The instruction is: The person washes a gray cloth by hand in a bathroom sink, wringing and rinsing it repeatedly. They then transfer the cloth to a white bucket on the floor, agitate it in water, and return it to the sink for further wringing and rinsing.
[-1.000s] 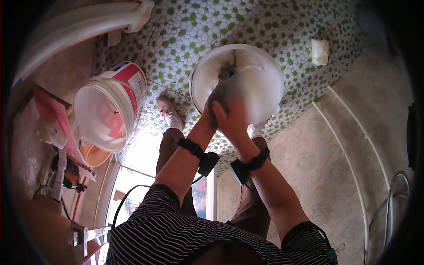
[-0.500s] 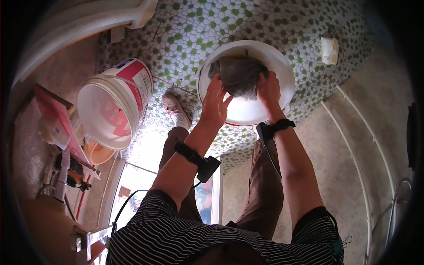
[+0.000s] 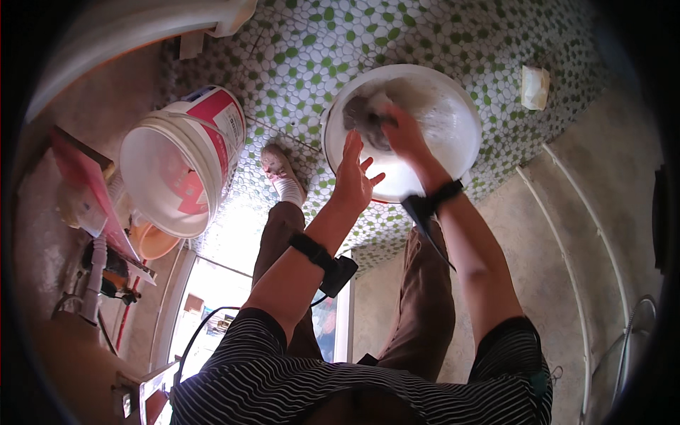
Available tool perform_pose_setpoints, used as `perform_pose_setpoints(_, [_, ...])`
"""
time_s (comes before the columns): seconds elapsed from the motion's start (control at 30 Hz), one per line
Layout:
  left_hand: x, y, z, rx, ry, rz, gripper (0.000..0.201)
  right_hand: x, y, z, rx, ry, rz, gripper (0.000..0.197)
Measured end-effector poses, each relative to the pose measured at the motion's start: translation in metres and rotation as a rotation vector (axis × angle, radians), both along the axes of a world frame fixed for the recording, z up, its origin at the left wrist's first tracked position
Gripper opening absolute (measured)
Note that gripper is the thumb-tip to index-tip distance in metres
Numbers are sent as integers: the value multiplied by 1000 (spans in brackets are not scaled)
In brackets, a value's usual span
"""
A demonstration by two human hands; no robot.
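Observation:
Soapy-looking water fills part of the round white tub in front of me. A dark grey cloth, blurred and crumpled, lies low in its left half. My left hand is open over the near left rim, thumb and fingers spread, its longest fingertips close to the cloth. Over the tub, my right hand reaches in from the right and is at the cloth's right side. Motion smears its fingers, so their grip on the cloth cannot be made out.
A white and red bucket lies tipped on the left, its mouth toward me. Beside it are an orange basin and a pink board. A pale packet sits on the pebble-patterned floor. Pipes run along the right wall.
The cloth has dropped from a bunched shape between both hands to lower in the tub, toward the left. My left hand has come off it; my right hand has moved left.

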State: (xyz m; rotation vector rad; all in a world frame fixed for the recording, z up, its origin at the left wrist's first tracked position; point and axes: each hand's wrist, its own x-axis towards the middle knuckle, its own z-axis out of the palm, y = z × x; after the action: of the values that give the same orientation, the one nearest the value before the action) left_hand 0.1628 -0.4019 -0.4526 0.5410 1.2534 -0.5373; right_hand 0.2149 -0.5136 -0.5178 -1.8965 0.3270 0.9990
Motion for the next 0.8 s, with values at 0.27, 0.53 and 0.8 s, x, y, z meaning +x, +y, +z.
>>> perform_pose_setpoints(0.27, [23, 2, 16, -503, -159, 239, 48, -22, -4, 210, 142, -147, 145, 27])
perform_pose_setpoints(0.53, [0, -18, 2, -312, 3, 186, 33, -12, 20, 118, -264, -225, -109, 26])
perform_pose_setpoints(0.8, [16, -16, 3, 65, -139, -76, 24, -6, -34, 30, -340, -236, 90, 27])
